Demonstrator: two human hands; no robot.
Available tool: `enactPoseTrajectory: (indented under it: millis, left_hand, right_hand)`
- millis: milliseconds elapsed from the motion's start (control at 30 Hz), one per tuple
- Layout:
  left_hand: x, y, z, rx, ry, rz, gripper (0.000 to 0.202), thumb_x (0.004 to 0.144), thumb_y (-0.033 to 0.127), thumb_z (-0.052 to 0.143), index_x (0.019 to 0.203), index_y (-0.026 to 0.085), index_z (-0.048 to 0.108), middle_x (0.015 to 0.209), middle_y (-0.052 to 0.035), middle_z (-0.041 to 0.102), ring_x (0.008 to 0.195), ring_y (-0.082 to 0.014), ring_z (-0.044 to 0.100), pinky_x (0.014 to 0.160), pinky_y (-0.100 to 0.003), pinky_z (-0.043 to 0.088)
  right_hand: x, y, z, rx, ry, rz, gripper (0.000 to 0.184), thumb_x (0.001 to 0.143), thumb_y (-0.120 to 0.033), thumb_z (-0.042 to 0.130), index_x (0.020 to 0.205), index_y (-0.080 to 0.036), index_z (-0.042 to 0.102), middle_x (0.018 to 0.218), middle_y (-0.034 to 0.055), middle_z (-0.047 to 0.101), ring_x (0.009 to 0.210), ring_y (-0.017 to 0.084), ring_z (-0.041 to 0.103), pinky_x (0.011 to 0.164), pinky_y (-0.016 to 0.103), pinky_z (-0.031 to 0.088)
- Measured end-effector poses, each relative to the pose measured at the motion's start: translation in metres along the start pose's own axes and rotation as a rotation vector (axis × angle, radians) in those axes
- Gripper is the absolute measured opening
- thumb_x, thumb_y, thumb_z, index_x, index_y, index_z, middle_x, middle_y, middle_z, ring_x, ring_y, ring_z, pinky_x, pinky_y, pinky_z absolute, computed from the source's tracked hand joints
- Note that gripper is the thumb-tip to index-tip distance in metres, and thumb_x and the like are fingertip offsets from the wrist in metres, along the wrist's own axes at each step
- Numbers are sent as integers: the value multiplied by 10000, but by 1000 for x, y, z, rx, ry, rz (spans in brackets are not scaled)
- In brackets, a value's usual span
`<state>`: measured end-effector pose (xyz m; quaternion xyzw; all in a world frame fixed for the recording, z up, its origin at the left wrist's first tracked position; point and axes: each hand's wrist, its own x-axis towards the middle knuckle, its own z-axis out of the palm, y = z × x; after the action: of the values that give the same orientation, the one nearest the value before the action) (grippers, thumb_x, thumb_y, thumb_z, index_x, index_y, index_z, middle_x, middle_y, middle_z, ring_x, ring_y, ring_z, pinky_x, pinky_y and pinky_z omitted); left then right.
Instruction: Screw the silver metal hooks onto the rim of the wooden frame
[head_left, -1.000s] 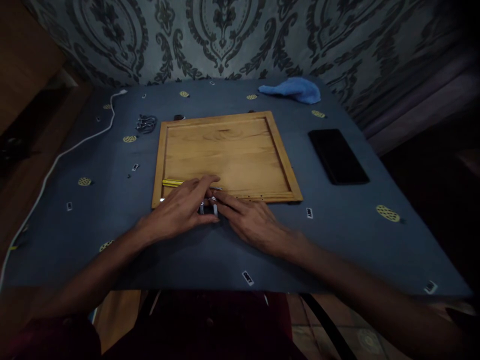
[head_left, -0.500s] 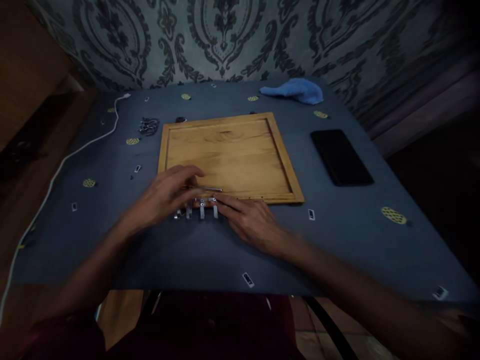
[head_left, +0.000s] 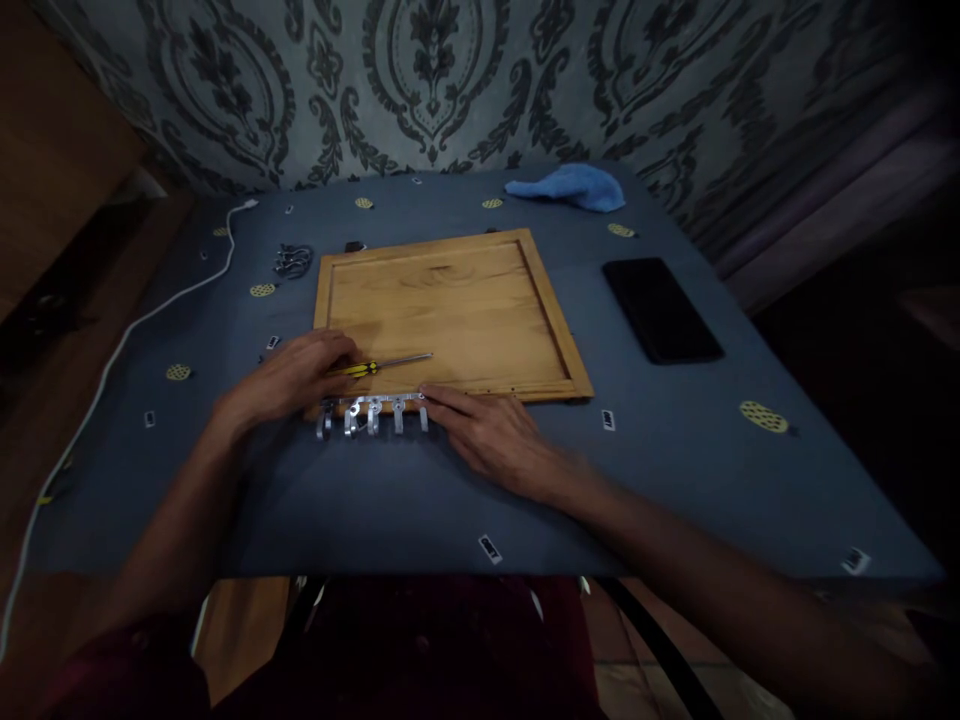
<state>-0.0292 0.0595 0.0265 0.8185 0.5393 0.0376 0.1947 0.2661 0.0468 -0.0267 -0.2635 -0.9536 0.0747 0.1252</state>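
A shallow wooden tray-like board (head_left: 450, 310) lies on the blue table. A metal hook rack (head_left: 371, 412) with several hooks rests against its near rim. My right hand (head_left: 487, 435) lies flat with fingers stretched out, its fingertips touching the rack's right end. My left hand (head_left: 289, 378) rests at the board's near left corner, fingers curled around the handle of a yellow-and-black screwdriver (head_left: 382, 365) whose shaft points right across the board.
A black phone (head_left: 660, 310) lies to the right of the board. A blue cloth (head_left: 570, 187) sits at the back. A white cable (head_left: 127, 330) runs along the left side, with a bunch of metal hooks (head_left: 292, 260) at the back left. Patterned wallpaper stands behind.
My left hand slid left off the rack to the screwdriver handle, uncovering the rack's hooks. My right hand stayed at the rack's right end.
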Motion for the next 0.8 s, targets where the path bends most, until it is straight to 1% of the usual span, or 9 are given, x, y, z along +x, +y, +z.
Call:
enactPoseTrajectory:
  millis: [33, 100, 233, 300, 400, 467, 567, 700, 800]
  left_hand:
    - [0, 0, -1, -6, 5, 4, 276, 952, 444, 530, 1009, 200, 645, 975, -59, 659, 915, -238, 608, 788, -346, 447]
    - [-1, 0, -3, -25, 56, 29, 270, 942, 444, 536, 974, 199, 643, 944, -52, 655, 882, -224, 604, 775, -334, 446]
    - [-3, 2, -11, -129, 244, 61, 226, 895, 410, 613, 945, 197, 667, 907, -32, 663, 810, -187, 606, 717, -298, 440]
    - [-4, 5, -13, -262, 363, 44, 245, 853, 433, 705, 935, 202, 689, 887, -20, 679, 793, -172, 619, 686, -277, 442]
    - [-5, 16, -12, -545, 553, 6, 310, 751, 439, 839, 890, 200, 696, 816, -5, 683, 723, -144, 620, 643, -251, 470]
    - [-5, 26, -10, -690, 636, 9, 344, 692, 417, 895, 862, 197, 693, 773, 4, 674, 670, -125, 607, 610, -236, 485]
    - [-7, 40, -7, -745, 679, 65, 315, 692, 370, 912, 866, 199, 711, 768, 4, 682, 673, -119, 620, 608, -227, 512]
    - [-10, 52, -1, -716, 687, 159, 196, 810, 318, 837, 936, 221, 722, 874, -10, 722, 773, -130, 674, 695, -238, 568]
    - [-10, 57, 5, -676, 713, 182, 164, 850, 303, 802, 962, 226, 710, 893, -4, 707, 786, -123, 679, 708, -234, 577]
  right_hand:
    - [0, 0, 0, 3, 0, 0, 490, 941, -64, 507, 1403, -185, 614, 1451, 105, 637, 967, 224, 755, 696, 336, 600]
    - [1, 0, 0, 10, 0, 1, 501, 932, -54, 511, 1405, -188, 611, 1449, 103, 639, 989, 229, 754, 707, 338, 602]
    - [2, -1, 0, 21, 5, 6, 511, 917, -39, 515, 1394, -190, 618, 1442, 92, 646, 1003, 240, 756, 693, 345, 604]
    - [2, -1, 0, 23, 8, 5, 502, 916, -37, 513, 1383, -184, 626, 1437, 95, 649, 1009, 250, 756, 683, 350, 604]
    - [3, -1, 1, 21, 18, 2, 490, 917, -33, 508, 1366, -180, 637, 1437, 98, 649, 1033, 252, 750, 689, 346, 602]
    - [3, -1, 1, 23, 25, 1, 478, 917, -34, 517, 1353, -181, 644, 1436, 95, 651, 1057, 247, 742, 703, 335, 600]
    - [2, 0, 2, 43, 32, 5, 479, 914, -34, 537, 1356, -187, 643, 1435, 101, 651, 1083, 245, 734, 731, 328, 602]
    - [2, 0, 3, 79, 37, 13, 501, 906, -30, 549, 1375, -183, 637, 1439, 121, 644, 1061, 268, 745, 745, 368, 621]
    - [2, 0, 3, 74, 36, 11, 505, 895, -24, 546, 1371, -164, 641, 1427, 127, 652, 1045, 289, 753, 727, 390, 629]
